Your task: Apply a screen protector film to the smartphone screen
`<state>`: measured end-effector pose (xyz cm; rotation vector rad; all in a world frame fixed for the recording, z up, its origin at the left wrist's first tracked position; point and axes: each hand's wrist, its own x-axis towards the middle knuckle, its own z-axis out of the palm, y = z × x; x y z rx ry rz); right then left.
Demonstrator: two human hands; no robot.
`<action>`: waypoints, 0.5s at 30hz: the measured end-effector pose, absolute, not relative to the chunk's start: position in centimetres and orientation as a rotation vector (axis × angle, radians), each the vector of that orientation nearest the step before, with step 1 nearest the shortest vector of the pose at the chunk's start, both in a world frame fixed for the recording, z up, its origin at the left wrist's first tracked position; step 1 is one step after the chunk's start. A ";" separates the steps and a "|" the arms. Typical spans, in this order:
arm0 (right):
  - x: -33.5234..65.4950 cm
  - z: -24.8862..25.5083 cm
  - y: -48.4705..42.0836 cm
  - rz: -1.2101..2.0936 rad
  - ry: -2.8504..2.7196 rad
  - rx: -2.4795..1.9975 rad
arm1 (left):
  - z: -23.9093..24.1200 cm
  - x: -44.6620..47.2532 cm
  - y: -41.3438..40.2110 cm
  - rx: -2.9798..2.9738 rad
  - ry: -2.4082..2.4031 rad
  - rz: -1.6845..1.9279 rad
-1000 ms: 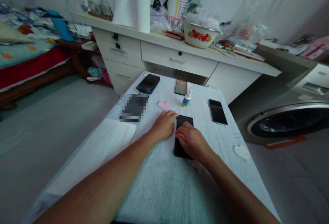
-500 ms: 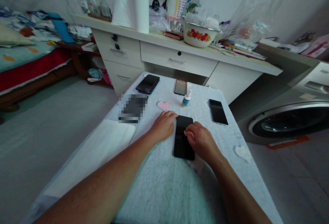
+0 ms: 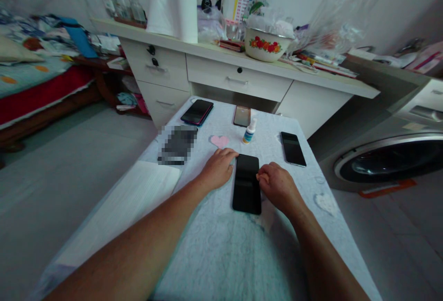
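Note:
A black smartphone (image 3: 247, 190) lies face up on the cloth-covered table, its dark screen showing. At its upper left corner my left hand (image 3: 218, 168) grips the edge with fingertips and thumb. My right hand (image 3: 277, 183) is closed beside the phone's right edge, fingers pinched together. Whatever sits in that pinch is too small and hidden to name. Just beyond the phone stands a small white spray bottle (image 3: 248, 133) with a blue and yellow label. A pink heart (image 3: 220, 141) lies near my left fingertips.
Another phone (image 3: 293, 149) lies at the right, and stacked dark phones (image 3: 197, 112) at the back left. A phone case (image 3: 242, 115) lies at the back. A blurred-out dark item (image 3: 178, 145) is at the left. Beyond are a desk (image 3: 238, 79) and a washing machine (image 3: 391, 144).
My right hand has slid right, from over the phone's screen to its right edge, still closed. My left hand keeps its hold at the upper left corner. The view has shifted slightly.

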<state>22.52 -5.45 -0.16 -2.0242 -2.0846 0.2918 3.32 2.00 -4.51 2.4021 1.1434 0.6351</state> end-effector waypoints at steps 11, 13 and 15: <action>22.4 0.0 -5.4 0.287 -2.078 -2.102 | -4.5 3.3 2.0 2.407 1.144 0.650; 22.2 0.1 -5.5 0.295 -2.080 -2.096 | -4.5 3.3 2.0 2.404 1.145 0.654; 22.0 0.1 -5.6 0.307 -2.082 -2.077 | -4.5 3.2 2.0 2.401 1.145 0.654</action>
